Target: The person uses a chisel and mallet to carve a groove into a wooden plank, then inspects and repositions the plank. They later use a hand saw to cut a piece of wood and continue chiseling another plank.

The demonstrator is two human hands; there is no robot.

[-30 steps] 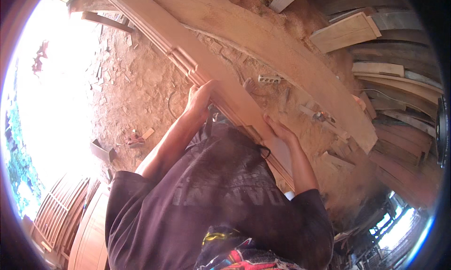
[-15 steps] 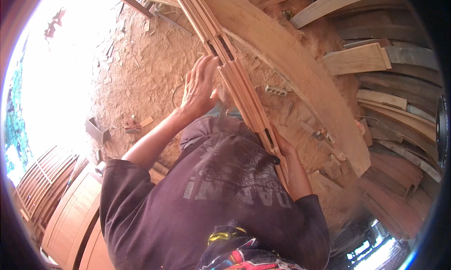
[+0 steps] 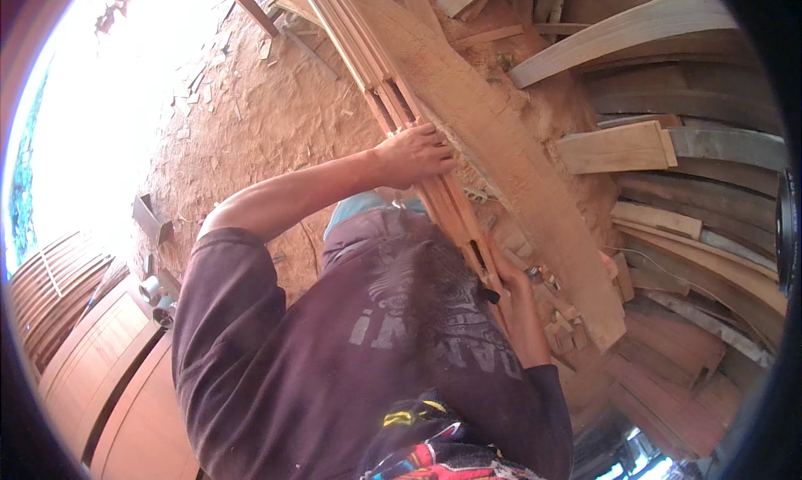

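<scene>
Several long grooved wooden rails point(image 3: 357, 50) lie side by side as a bundle, running from the top of the view down to the right side of my waist. Dark slots are cut in them just above my left hand and again near the lower end. My left hand point(image 3: 415, 156) is closed over the top of the bundle, its fingers wrapped across to the far side. Along the right edge, near the lower end, my right hand point(image 3: 512, 275) holds the rails. Its fingertips are partly hidden behind the wood.
A wide rough plank point(image 3: 518, 158) slants just right of the rails. Stacked boards point(image 3: 693, 96) fill the right side. At lower left stand wooden panels point(image 3: 100, 355). Wood scraps lie on the sawdust-covered ground point(image 3: 251, 137), and a small angled piece point(image 3: 152, 221) sits left.
My left hand has moved right from beside the rails and closed over them. My right hand stays at the lower end. The view has shifted slightly.
</scene>
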